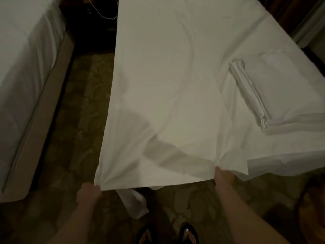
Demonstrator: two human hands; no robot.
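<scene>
A second bed (pixel 22 85), made in white, stands at the far left; patterned carpet (pixel 75 120) runs between it and me, a white cable (pixel 102 13) trailing at its far end; my left hand (pixel 88 192) pinches the near left corner of the white sheet (pixel 167 85), stretched out over the bed (pixel 290 155) ahead; a strip of white cloth (pixel 133 203) hangs below its near edge; my right hand (pixel 224 176) grips that edge, fabric bunched at the fingers; folded linen (pixel 249 92) lies on the bed's right side.
</scene>
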